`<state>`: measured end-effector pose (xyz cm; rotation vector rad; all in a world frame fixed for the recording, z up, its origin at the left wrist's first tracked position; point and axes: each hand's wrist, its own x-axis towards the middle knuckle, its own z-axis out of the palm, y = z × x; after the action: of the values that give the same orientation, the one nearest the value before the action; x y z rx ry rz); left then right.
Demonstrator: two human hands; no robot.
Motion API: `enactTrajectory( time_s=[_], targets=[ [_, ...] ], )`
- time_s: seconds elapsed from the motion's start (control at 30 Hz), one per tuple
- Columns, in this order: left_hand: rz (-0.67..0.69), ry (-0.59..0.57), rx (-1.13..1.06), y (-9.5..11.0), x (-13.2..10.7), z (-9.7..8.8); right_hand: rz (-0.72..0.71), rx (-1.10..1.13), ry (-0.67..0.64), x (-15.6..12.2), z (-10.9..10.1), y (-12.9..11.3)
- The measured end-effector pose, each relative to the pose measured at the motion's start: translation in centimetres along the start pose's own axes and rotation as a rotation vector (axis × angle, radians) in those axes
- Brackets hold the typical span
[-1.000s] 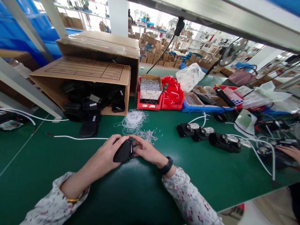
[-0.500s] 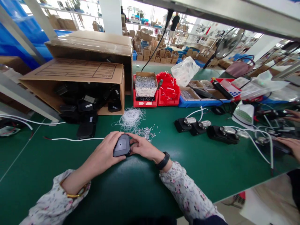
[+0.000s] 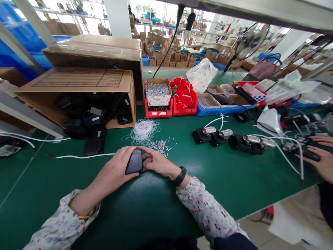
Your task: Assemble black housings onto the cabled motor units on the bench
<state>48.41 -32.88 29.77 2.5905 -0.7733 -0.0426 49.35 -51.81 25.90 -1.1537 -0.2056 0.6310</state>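
Note:
A dark grey plastic housing [image 3: 134, 161] is held just above the green table, between both hands. My left hand [image 3: 120, 163] wraps its left side, thumb along the near edge and fingers over the far edge. At its right edge, the curled fingers of my right hand [image 3: 155, 161] grip the housing; their tips are partly hidden. Just beyond lie a heap of small metal screws [image 3: 160, 147] and a tangle of thin white strands [image 3: 144, 130]. A white cable [image 3: 85, 156] runs leftward from behind my left hand.
Black housings [image 3: 94, 145] spill from a cardboard box [image 3: 75, 78] at the left. Red bins [image 3: 158, 113] and a blue tray [image 3: 215, 110] line the back. Several black units with metal fittings [image 3: 201, 135] stand at the right, near a co-worker's hands [image 3: 322, 158].
The housing has tilted slightly between my hands, and its face looks darker. The view has shifted a little. At the right, the co-worker's hands have moved closer together around a black part.

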Motion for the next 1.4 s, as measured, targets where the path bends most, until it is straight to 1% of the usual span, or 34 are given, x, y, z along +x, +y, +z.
enactTrajectory(
  time_s=[0.2,0.37,0.47,0.6,0.7,0.77,0.87,0.9,0.97,1.03,1.1,1.17,1.3,1.4],
  targets=[
    [-0.014,0.012,0.075,0.4,-0.1,0.4,0.024,0.043,0.011,-0.1,0.0,-0.1],
    [-0.042,0.035,0.109,0.6,0.1,0.5,0.043,0.086,0.007,0.1,-0.4,0.2],
    [-0.040,0.047,0.133,0.6,0.3,0.5,0.080,0.156,0.017,-0.2,-0.5,0.0],
    [-0.032,0.071,0.149,0.7,0.2,0.7,0.128,0.249,0.053,-0.6,0.4,-0.5],
    [-0.028,0.081,0.126,0.9,0.2,0.8,0.130,0.233,0.099,-0.2,1.4,-0.6],
    [-0.041,0.071,0.090,0.7,0.4,0.6,0.155,0.220,0.129,0.5,1.8,-0.6],
    [-0.083,-0.004,-0.044,-0.4,1.4,-0.4,0.221,0.217,0.149,1.7,1.4,-0.7],
    [-0.096,-0.044,-0.131,-1.0,1.9,-0.8,0.250,0.219,0.160,2.2,1.1,-0.8],
    [-0.144,-0.129,-0.399,-2.3,2.8,-1.6,0.307,0.227,0.185,3.0,0.5,-1.0],
    [-0.289,-0.201,-0.730,-3.6,3.5,-2.1,0.334,0.231,0.196,3.7,-0.1,-1.1],
    [-0.468,-0.249,-0.956,-4.5,4.0,-1.9,0.339,0.230,0.197,4.1,-0.5,-1.1],
    [-0.583,-0.274,-1.027,-5.1,4.3,-1.3,0.339,0.231,0.196,4.3,-0.8,-1.0],
    [-0.678,-0.288,-1.056,-5.5,4.7,0.0,0.346,0.233,0.201,4.4,-1.0,-0.9],
    [-0.724,-0.297,-1.065,-5.7,5.2,0.3,0.354,0.229,0.213,4.5,-1.1,-0.9]
  ],
)
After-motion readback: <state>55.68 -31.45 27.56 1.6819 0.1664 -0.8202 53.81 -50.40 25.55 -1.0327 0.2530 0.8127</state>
